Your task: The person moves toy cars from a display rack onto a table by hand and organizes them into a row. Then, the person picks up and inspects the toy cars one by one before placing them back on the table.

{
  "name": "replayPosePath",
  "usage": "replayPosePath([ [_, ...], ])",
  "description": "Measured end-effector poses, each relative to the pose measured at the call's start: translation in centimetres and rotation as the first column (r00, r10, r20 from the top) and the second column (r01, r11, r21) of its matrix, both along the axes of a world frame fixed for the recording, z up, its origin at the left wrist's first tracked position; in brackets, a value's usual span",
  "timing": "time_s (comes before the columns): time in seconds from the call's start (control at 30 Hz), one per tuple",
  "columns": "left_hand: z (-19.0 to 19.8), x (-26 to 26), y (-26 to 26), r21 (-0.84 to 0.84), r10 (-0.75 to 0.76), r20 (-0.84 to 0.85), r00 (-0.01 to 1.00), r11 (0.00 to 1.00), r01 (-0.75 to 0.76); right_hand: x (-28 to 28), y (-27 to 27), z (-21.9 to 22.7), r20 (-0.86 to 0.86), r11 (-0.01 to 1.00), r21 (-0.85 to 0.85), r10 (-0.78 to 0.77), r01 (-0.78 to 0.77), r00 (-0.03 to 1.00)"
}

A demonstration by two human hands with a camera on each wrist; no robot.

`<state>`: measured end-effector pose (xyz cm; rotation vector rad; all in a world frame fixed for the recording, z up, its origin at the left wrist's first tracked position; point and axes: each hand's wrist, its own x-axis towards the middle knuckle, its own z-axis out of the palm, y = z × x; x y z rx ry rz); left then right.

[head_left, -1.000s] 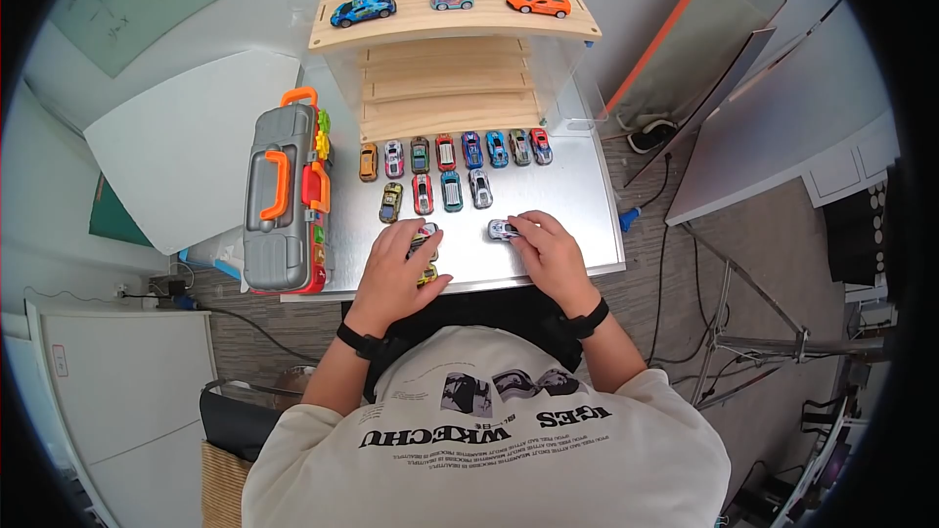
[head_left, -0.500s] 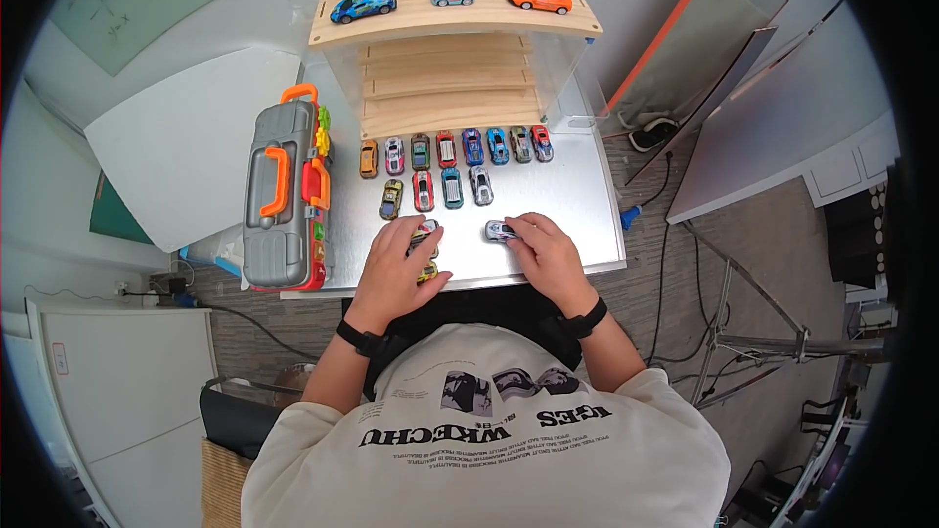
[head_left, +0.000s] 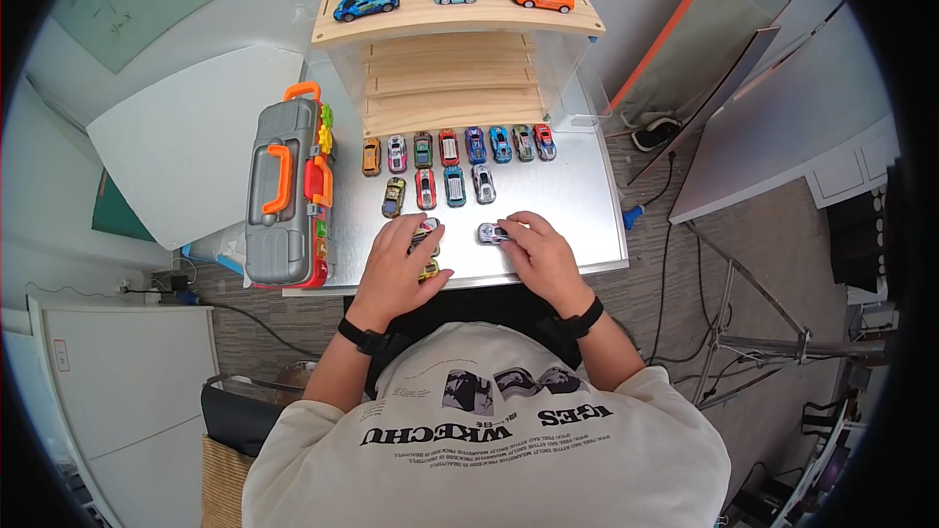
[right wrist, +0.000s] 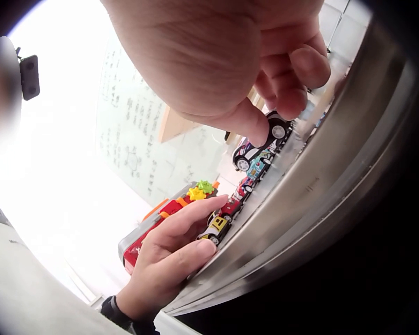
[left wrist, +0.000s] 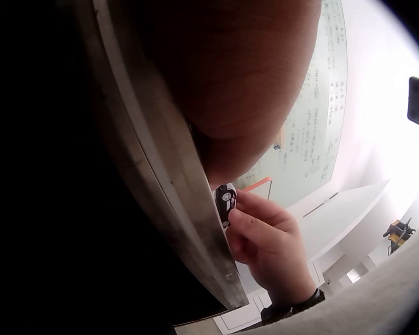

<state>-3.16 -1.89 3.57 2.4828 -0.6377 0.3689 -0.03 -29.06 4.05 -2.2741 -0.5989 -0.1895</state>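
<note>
My right hand (head_left: pixel 509 231) pinches a small white toy car (head_left: pixel 492 233) between thumb and fingers on the metal table (head_left: pixel 567 205). The right wrist view shows the same car (right wrist: pixel 255 146) held on its wheels under the fingertips (right wrist: pixel 293 77). My left hand (head_left: pixel 416 244) lies flat with straight fingers over two toy cars, one multicoloured (head_left: pixel 426 230) and one yellow (head_left: pixel 428 271). The yellow car (right wrist: pixel 213 227) peeks out beneath that hand (right wrist: pixel 171 258). In the left wrist view the right hand (left wrist: pixel 265 241) and its car (left wrist: pixel 225 201) appear past the table edge.
Two rows of toy cars stand beyond the hands, a longer back row (head_left: pixel 457 147) and a shorter row (head_left: pixel 440 188). A grey and orange toy case (head_left: pixel 284 196) lies at the left. A wooden shelf unit (head_left: pixel 450 15) at the back carries three larger vehicles.
My right hand has slid the white car a little to the left, toward the left hand. The left hand has stayed on its cars.
</note>
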Motion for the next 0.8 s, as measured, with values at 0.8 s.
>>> replayPosePath([
  [0.8,0.1,-0.2,0.1,-0.024,-0.024,0.012,1.0,0.999,0.024,5.6,5.1,1.8,-0.02,0.909,-0.308,-0.303,0.283,0.953],
])
